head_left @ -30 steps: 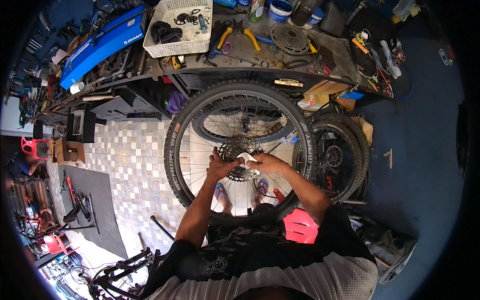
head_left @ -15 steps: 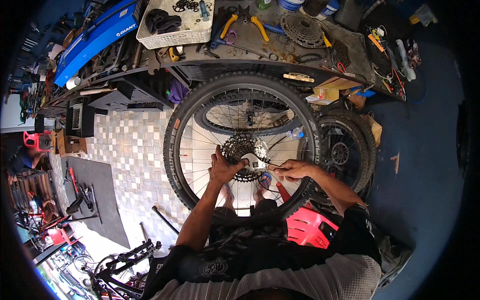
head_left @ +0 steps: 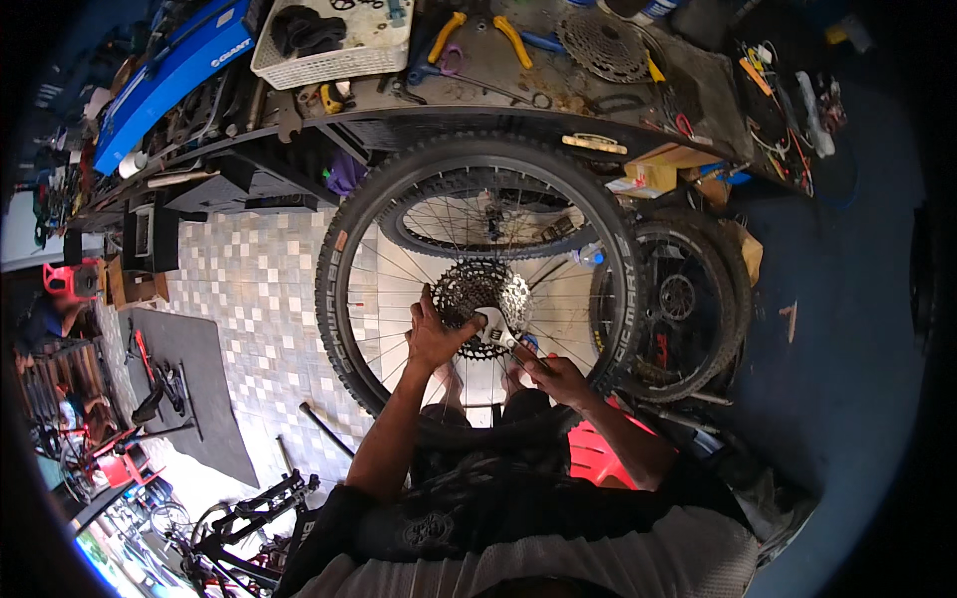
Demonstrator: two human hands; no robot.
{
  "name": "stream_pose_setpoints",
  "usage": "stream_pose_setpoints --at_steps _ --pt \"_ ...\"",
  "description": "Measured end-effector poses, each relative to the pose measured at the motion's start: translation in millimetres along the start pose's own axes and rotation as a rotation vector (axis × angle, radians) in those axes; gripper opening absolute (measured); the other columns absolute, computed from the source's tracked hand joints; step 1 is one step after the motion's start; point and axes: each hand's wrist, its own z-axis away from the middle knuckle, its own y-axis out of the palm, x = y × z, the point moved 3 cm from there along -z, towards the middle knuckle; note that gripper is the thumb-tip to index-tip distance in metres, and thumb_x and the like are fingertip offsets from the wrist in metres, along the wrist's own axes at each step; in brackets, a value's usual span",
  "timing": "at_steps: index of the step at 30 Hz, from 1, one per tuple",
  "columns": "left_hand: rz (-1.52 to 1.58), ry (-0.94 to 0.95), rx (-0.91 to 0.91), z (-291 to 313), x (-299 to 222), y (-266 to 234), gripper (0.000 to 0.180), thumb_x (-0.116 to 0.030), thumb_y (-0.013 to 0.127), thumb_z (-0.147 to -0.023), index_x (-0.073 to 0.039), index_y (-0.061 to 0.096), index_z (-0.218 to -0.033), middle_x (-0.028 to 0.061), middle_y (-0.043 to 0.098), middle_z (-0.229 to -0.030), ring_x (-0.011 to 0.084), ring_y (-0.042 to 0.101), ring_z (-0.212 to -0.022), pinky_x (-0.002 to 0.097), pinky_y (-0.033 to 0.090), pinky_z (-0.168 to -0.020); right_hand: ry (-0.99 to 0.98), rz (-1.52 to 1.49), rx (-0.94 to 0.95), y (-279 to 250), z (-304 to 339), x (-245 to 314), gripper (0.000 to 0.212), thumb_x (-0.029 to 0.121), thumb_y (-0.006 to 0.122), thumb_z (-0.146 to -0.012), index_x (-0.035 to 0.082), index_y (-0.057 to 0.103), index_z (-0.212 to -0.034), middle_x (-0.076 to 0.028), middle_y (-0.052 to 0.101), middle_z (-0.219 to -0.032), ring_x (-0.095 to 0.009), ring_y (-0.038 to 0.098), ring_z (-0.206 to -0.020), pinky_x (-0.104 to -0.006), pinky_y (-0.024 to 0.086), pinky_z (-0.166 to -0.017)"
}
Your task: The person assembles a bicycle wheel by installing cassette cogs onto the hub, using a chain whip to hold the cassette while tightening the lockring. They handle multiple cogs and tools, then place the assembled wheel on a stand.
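Observation:
A bicycle wheel with a knobby black tyre rests upright in front of me, tilted so its cassette faces up. Across the cassette's centre lies a silver adjustable wrench, its jaws at the hub; what they grip is hidden. My left hand is closed at the cassette's left edge, fingers along the sprockets and thumb against the wrench head. Closed round the wrench handle, my right hand sits lower right, over the spokes. The handle slants down toward me.
Beyond the wheel, a workbench carries yellow-handled pliers, a loose cassette and a white basket. More wheels lean at the right. A red plastic stool is beside me; a bicycle frame stands lower left.
My right hand has swung the wrench handle toward me, from nearly level to a downward slant. The left hand keeps its place on the cassette. The view has shifted slightly.

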Motion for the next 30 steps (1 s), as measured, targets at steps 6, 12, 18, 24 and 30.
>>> stream_pose_setpoints --at_steps 6,12,18,24,30 --pt "0.027 -0.027 0.003 4.2 -1.4 0.8 0.145 -0.073 0.087 -0.059 0.000 0.015 -0.161 0.0310 0.040 -0.146 0.0489 0.047 -0.136 0.0572 0.042 -0.111 0.300 -0.649 0.040 136.0 12.4 -8.1 0.046 0.054 0.050 -0.107 0.014 0.055 -0.085 0.003 0.046 -0.064 -0.011 0.045 -0.051 -0.0304 0.039 -0.050" --pt "0.020 -0.038 0.030 -2.5 -2.3 -0.6 0.147 -0.074 0.087 -0.058 0.001 0.013 -0.161 0.0293 0.036 -0.148 0.0487 0.047 -0.137 0.0565 0.043 -0.111 0.166 -0.537 -0.066 112.6 7.8 -15.3 0.049 0.057 0.054 -0.104 0.012 0.058 -0.089 0.003 0.050 -0.062 -0.008 0.045 -0.045 -0.0274 0.036 -0.043" --pt "0.043 0.010 0.049 -4.5 3.8 3.6 0.142 -0.071 0.088 -0.061 0.003 0.017 -0.159 0.0318 0.040 -0.145 0.0473 0.045 -0.137 0.0512 0.045 -0.111 -0.079 -0.296 -0.118 74.2 -30.5 14.5 0.043 0.044 0.063 -0.104 0.003 0.061 -0.113 -0.006 0.069 -0.076 -0.010 0.063 -0.056 -0.0262 0.051 -0.050" --pt "0.018 0.007 0.040 -8.2 4.5 1.9 0.145 -0.073 0.088 -0.058 -0.002 0.016 -0.162 0.0300 0.037 -0.149 0.0469 0.048 -0.137 0.0558 0.044 -0.110 -0.211 -0.225 -0.256 57.3 -57.9 45.5 0.035 0.041 0.066 -0.103 0.006 0.059 -0.105 -0.001 0.063 -0.074 -0.007 0.059 -0.057 -0.0251 0.043 -0.046" --pt "0.057 0.071 0.035 -12.5 10.0 2.4 0.142 -0.070 0.090 -0.059 0.000 0.019 -0.160 0.0325 0.040 -0.146 0.0479 0.047 -0.137 0.0539 0.044 -0.111 -0.102 -0.021 -0.103 12.5 -25.6 33.9 0.027 0.033 0.062 -0.105 0.006 0.060 -0.102 -0.002 0.064 -0.073 -0.008 0.057 -0.058 -0.0283 0.047 -0.057"
